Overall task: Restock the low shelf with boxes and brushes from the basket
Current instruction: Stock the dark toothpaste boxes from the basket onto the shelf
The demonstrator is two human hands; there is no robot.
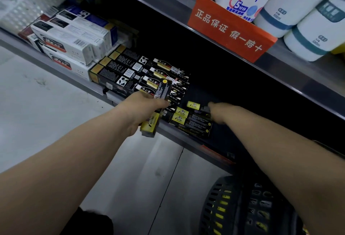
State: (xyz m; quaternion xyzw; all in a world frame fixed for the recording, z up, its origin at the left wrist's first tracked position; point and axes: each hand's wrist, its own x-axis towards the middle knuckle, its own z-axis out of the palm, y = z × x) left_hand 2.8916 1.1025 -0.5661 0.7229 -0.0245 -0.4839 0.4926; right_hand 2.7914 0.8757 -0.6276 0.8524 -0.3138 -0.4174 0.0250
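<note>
Box (pixel 163 91) clasped in left hand (pixel 139 109); right hand (pixel 217 112) perhaps touching shelf boxes (pixel 192 121), grip unclear.

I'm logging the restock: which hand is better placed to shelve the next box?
Left. The left hand grips a box at the shelf; the right hand reaches among shelved boxes, its grip unclear.

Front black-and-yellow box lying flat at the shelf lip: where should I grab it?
Probably take the front box at its dark right end, with the grip coming from above on the side of the right hand. It lies flat; a twin box seems to sit against its back, and the left hand with its held box crowds the yellow end.
</note>
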